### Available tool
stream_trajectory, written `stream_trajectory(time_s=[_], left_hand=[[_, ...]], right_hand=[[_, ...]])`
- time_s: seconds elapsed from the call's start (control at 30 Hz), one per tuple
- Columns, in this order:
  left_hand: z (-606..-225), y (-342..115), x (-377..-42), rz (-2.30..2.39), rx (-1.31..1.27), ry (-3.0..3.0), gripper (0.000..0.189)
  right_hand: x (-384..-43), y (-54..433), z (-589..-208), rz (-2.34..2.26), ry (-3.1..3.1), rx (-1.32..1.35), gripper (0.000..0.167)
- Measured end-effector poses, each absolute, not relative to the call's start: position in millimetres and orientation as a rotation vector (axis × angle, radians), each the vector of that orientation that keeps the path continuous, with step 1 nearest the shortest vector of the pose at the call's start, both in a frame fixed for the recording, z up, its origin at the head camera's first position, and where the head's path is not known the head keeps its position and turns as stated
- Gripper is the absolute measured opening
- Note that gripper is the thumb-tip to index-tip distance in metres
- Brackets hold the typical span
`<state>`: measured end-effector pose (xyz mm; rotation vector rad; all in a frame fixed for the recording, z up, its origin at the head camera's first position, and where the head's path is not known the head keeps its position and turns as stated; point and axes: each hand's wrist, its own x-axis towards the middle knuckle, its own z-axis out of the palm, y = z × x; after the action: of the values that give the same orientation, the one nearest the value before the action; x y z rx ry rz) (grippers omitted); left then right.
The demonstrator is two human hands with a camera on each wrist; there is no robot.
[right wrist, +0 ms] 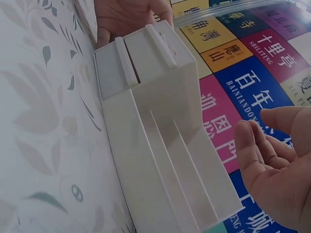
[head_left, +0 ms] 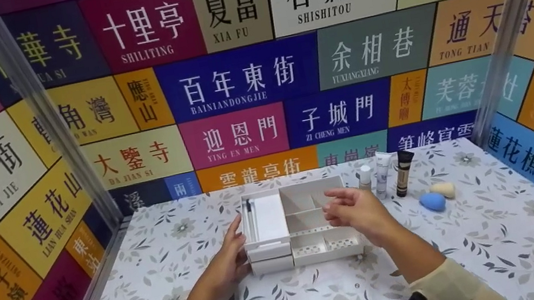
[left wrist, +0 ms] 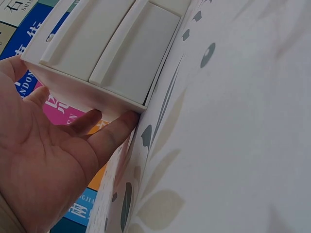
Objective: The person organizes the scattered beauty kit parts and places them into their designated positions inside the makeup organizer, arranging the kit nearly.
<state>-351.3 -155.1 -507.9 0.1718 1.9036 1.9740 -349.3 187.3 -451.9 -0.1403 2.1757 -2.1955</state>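
Note:
A white desktop organizer [head_left: 330,256] stands on the patterned tablecloth, with open compartments on its right and two small drawers [left wrist: 136,53] at its lower left. A thin dark-topped brush or pen [head_left: 249,209] lies in the narrow slot along its left side. My left hand [head_left: 233,248] rests against the organizer's left side; in the left wrist view its fingertips touch the side wall. Over the right-hand compartments hovers my right hand [head_left: 361,211], its fingers loosely bent. The right wrist view shows nothing between its thumb and fingers, apart from the organizer.
Right of the organizer stand a small white bottle [head_left: 365,178], a white tube [head_left: 382,179] and a black tube [head_left: 403,175]. A blue makeup sponge [head_left: 433,202] and a beige one [head_left: 443,190] lie nearby. Printed panels [head_left: 238,78] enclose the table's back and sides.

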Motion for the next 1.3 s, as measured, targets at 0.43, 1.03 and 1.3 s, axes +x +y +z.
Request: stream_trajectory(time_s=[0.43,1.03,1.3], left_hand=[[-510,-152,-351,1.995,0.161,1.896,0.062],[-509,-149,-351,1.981,0.132,1.894,0.059],[-509,-152,-350,1.975,0.188,1.912,0.062]], right_hand=[[-351,253,-460,-2.095,2.285,-0.019,0.055],[-372,289,-505,-1.948,2.334,0.224,0.06],[-374,289,-521,-1.875,2.37,0.208,0.06]])
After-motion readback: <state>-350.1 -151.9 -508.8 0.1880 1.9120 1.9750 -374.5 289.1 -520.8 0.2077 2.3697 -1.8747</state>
